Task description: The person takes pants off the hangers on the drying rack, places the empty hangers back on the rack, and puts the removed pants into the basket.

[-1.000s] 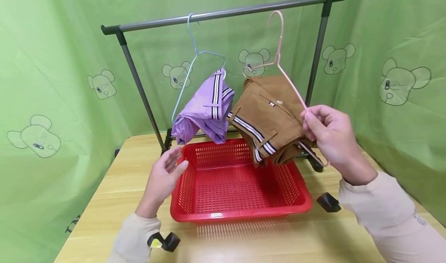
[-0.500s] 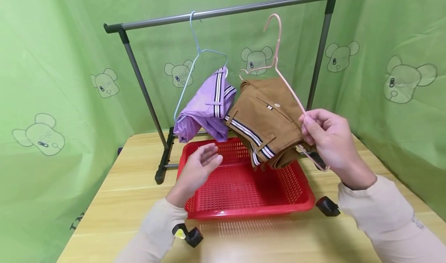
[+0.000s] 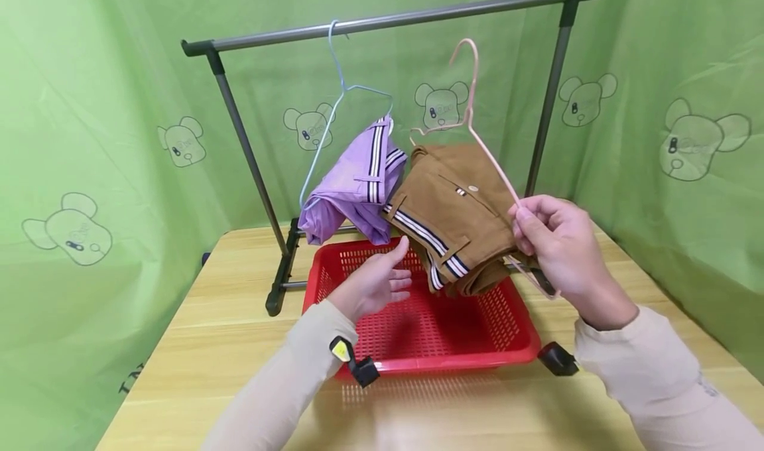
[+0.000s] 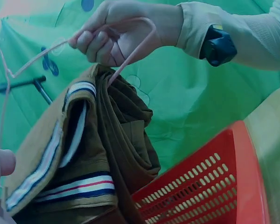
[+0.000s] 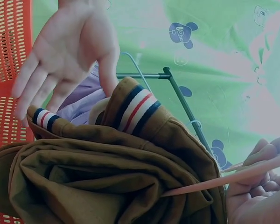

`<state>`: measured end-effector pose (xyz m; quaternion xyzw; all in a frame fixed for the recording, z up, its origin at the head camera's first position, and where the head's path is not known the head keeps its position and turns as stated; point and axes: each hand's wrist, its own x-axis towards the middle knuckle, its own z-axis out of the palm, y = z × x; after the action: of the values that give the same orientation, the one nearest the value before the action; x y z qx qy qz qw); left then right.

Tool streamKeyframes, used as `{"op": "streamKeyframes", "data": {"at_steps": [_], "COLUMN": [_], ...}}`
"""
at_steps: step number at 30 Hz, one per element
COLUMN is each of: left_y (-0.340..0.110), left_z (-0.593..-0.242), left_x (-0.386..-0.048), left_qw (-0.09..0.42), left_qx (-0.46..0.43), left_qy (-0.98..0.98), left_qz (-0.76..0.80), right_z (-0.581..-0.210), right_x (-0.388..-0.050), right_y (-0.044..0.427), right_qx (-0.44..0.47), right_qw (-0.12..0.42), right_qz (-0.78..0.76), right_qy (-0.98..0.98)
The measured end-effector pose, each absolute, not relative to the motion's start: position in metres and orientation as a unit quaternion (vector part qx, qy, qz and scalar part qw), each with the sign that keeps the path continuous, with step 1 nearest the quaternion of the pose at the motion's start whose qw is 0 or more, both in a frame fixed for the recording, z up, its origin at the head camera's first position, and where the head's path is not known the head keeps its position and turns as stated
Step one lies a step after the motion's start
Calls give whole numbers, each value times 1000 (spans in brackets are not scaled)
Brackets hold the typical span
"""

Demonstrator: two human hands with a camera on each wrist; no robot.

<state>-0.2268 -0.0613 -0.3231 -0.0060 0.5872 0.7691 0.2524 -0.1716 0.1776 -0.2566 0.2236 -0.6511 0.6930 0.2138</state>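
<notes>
My right hand (image 3: 558, 252) pinches the right side of a pink hanger (image 3: 491, 156), thumb and fingers closed round the wire. Folded brown trousers (image 3: 456, 205) with a striped waistband hang over that hanger, above a red basket (image 3: 453, 365). The hanger's hook is free of the rail. My left hand (image 3: 379, 282) is spread with straight fingers, just left of the brown waistband, over the basket. In the right wrist view the left palm (image 5: 79, 42) faces the trousers and holds nothing; whether the fingers touch the cloth is hard to tell.
A metal clothes rack (image 3: 406, 18) stands behind the basket on a wooden table (image 3: 233, 292). Purple trousers (image 3: 352, 172) hang from a blue hanger (image 3: 322, 139) on its rail. Green printed curtains (image 3: 89, 139) surround the table.
My left hand has moved right and turned, from the basket's left edge to beside the brown trousers. My right hand has lowered the pink hanger and trousers slightly.
</notes>
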Motion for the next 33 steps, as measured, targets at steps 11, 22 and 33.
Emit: {"op": "streamKeyframes", "data": {"at_steps": [11,22,33], "left_y": [-32,-13,5], "left_z": [-343,-348,-354], "left_x": [-257,-275,-274], "left_qw": [287,288,263], "left_qx": [-105,-148,-107], "left_qy": [530,409,369], "left_qz": [791,853,885], "right_z": [-263,-262,-260], "right_x": [-176,-178,-179], "right_y": [178,179,182], "right_qx": [228,225,227], "right_qw": [212,216,215], "right_qz": [687,681,659], "right_qy": [-657,-663,-684]}}
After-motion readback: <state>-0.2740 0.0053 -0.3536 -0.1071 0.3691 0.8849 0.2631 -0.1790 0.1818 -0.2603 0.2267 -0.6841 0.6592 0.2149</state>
